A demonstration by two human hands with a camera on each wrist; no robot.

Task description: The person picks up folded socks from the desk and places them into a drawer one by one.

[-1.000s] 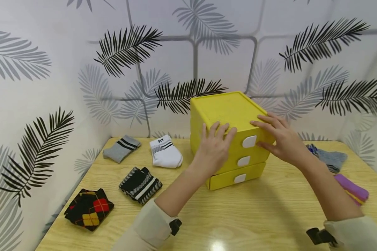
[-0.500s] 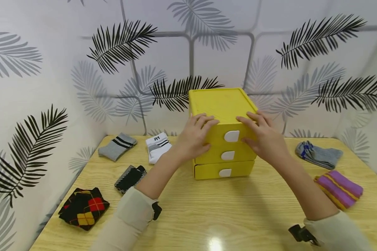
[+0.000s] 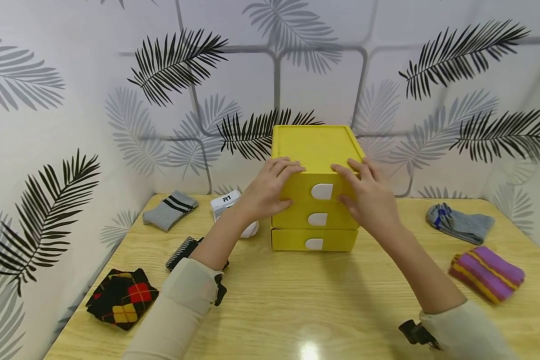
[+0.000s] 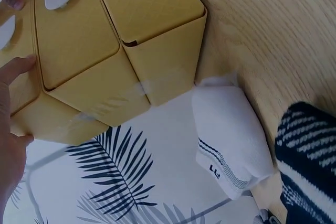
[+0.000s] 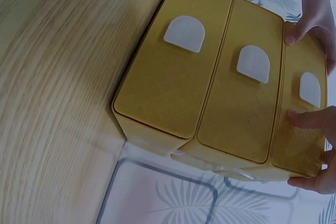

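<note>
A yellow three-drawer storage box (image 3: 317, 147) stands on the table with its front squarely toward me. White half-round tabs (image 3: 317, 219) mark its drawers, all pushed in or nearly so. My left hand (image 3: 266, 190) grips the upper left front corner, fingers over the top edge and thumb lower down. On the opposite corner, my right hand (image 3: 372, 197) holds the top edge with its fingers, while the thumb (image 5: 302, 118) presses the top drawer's front. Behind my left forearm, a white sock (image 3: 225, 200) and a black-and-white sock (image 4: 310, 156) are partly hidden in the head view.
A grey striped sock (image 3: 170, 210) and an argyle sock (image 3: 123, 298) lie on the left. Folded grey-blue socks (image 3: 461, 222) and a purple-and-yellow striped sock (image 3: 487, 274) lie on the right. The leaf-patterned wall (image 3: 234, 75) stands close behind the box.
The box has turned from an angled position until its front faces me, its front shifting left. Both hands moved left with it, and the left thumb came down off the top.
</note>
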